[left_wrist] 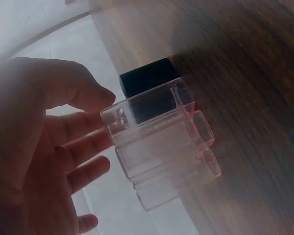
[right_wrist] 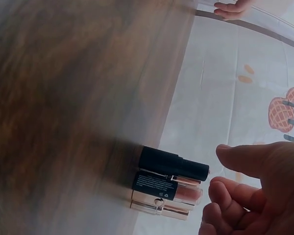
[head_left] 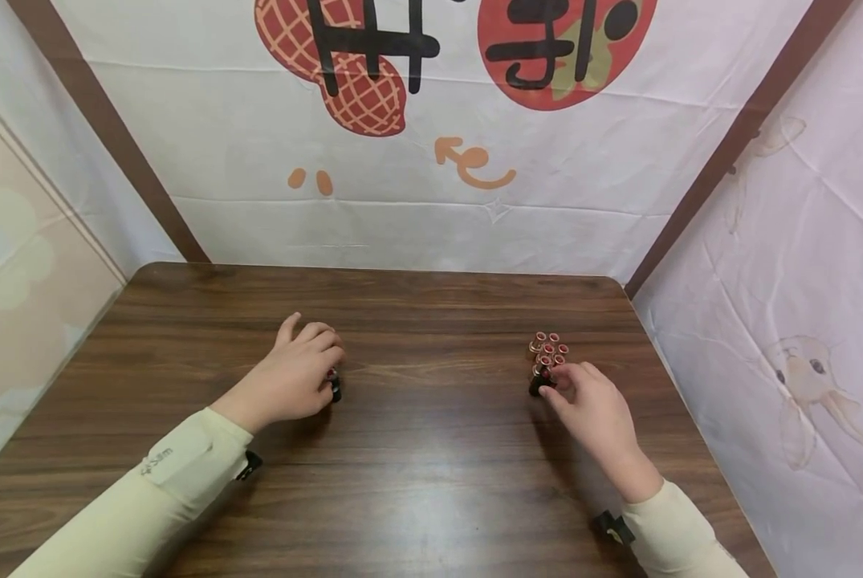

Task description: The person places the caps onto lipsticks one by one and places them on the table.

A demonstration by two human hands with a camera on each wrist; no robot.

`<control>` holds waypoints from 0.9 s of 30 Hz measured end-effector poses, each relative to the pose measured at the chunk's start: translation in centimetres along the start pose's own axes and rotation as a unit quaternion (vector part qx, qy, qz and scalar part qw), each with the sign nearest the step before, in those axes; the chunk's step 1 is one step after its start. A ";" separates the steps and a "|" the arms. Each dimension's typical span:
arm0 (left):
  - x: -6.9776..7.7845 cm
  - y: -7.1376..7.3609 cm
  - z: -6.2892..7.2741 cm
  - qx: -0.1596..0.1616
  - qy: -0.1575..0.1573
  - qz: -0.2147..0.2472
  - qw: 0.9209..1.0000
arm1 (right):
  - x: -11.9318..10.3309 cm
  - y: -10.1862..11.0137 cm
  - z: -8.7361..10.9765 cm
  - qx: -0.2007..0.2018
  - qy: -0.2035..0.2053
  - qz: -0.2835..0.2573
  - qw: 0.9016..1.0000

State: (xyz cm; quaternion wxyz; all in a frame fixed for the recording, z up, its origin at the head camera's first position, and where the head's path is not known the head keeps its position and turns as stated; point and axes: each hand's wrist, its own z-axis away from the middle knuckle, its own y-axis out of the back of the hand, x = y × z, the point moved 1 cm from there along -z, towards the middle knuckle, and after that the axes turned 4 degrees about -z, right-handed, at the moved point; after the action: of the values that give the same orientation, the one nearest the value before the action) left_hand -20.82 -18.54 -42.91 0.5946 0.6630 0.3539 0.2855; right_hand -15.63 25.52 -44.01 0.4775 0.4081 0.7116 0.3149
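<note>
In the left wrist view, several clear plastic caps [left_wrist: 166, 147] stand in a row, with a black cap [left_wrist: 149, 77] beside them. My left hand [head_left: 294, 369] is at their tops, thumb tip [left_wrist: 105, 98] close against one clear cap and the other fingers spread; whether they touch it is hard to tell. On the right, a close cluster of lipsticks [head_left: 548, 348] stands upright, rose-gold with red ends. My right hand [head_left: 597, 409] is beside a black lipstick [right_wrist: 171, 163] at the cluster's near side. Its thumb and forefinger are parted, just off the tip.
The brown wooden table [head_left: 431, 449] extends between the two groups. A printed white cloth [head_left: 417, 233] hangs behind its far edge, and another cloth [head_left: 785, 321] hangs along the right side. Small black devices [head_left: 612, 526] sit under the wrists.
</note>
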 end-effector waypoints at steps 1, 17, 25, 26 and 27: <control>0.0 0.0 -0.1 -0.003 0.003 -0.006 1.000 | 0.0 -0.1 -0.1 -0.006 -0.005 -0.001 1.000; 0.2 -0.4 -0.5 -0.008 0.020 -0.059 0.998 | 0.0 -1.1 -1.0 -0.038 -0.038 0.002 0.999; 0.4 -0.4 -0.9 -0.015 0.020 -0.070 0.997 | 0.1 -1.3 -1.0 -0.045 -0.051 -0.004 0.998; 0.4 -0.4 -1.0 -0.015 0.020 -0.071 0.997 | 0.1 -1.3 -1.0 -0.047 -0.053 -0.005 0.997; 0.4 -0.3 -1.0 -0.015 0.020 -0.070 0.997 | 0.1 -1.3 -1.1 -0.049 -0.055 -0.005 0.997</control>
State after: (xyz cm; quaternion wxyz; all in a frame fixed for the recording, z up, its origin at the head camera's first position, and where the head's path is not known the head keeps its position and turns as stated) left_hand -21.45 -17.56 -43.14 0.6161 0.6212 0.4073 0.2619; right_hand -17.02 24.95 -44.79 0.5369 0.3973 0.6702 0.3235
